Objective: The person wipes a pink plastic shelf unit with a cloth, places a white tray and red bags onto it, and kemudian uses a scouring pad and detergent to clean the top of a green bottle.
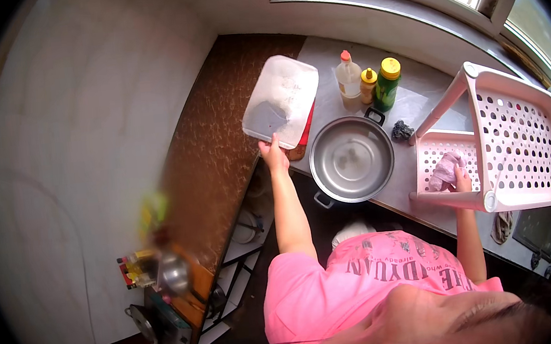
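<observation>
A white translucent plastic lid or tray (292,83) is tilted over the corner of the counter, its near edge gripped by my left hand (275,154). Something red (307,130) shows beneath it. On the right, my right hand (461,180) holds a bunched pink cloth (445,173) at the lower tier of a pink plastic rack (520,133) with round perforations. Between my hands stands a wide metal pot (352,158) with black handles, its inside wet or stained at the bottom. A dark scouring pad (402,130) lies between the pot and the rack.
Behind the pot stand a clear bottle with a red cap (348,75), a yellow-capped squeeze bottle (368,86) and a green jar with a yellow lid (388,84). A brown countertop (202,129) runs left towards a metal bowl (174,273). A cloth (501,227) hangs at the right counter edge.
</observation>
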{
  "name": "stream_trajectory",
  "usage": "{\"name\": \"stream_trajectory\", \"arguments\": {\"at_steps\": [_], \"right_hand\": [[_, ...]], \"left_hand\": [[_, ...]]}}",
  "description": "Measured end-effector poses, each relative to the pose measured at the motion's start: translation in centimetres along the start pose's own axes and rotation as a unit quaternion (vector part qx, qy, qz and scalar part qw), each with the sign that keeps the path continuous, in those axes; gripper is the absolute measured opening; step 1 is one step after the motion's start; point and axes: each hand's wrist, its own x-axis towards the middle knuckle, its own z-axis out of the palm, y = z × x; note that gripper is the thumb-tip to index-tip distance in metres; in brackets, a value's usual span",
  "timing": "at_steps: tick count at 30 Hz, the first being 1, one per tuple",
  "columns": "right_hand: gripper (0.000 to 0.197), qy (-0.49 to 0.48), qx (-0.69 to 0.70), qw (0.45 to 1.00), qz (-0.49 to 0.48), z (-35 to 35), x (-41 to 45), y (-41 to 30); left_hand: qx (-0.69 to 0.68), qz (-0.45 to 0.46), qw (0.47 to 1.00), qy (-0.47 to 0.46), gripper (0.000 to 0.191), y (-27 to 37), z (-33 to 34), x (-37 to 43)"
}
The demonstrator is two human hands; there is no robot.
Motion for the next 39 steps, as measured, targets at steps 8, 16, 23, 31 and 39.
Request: {"name": "stream_trajectory", "arguments": {"at_steps": [8,16,23,31,39], "right_hand": [[0.042,-0.164,0.04,0.982,-0.085,1.7,3.0,-0.9],[0.063,-0.262,-0.365,0.809,-0.378,-2.0,0.9,3.3],[0.067,-0.27,-0.278,0.801,-0.456,1.7,-9.5,-1.0],[0.025,-0.247,-0.207,0.886,-0.334,5.4,-8.2,-3.2],[0.039,-0.043,-0.298,0.781,-0.548,-0.8,-12.6,-8.3]], "left_hand": [[-0.071,0.007,0.995,-0.067,0.034,6.5,-0.3,-7.1],[-0.149,-0.014,0.985,-0.089,0.035,7.6,-6.8,-22.0],[-0.136,-0.102,0.985,-0.02,0.032,4.3,-11.1,-30.0],[-0.201,-0.119,0.972,-0.031,0.022,2.9,-10.8,-26.8],[-0.091,-0.125,0.987,0.039,0.025,2.5,-8.7,-22.9]]}}
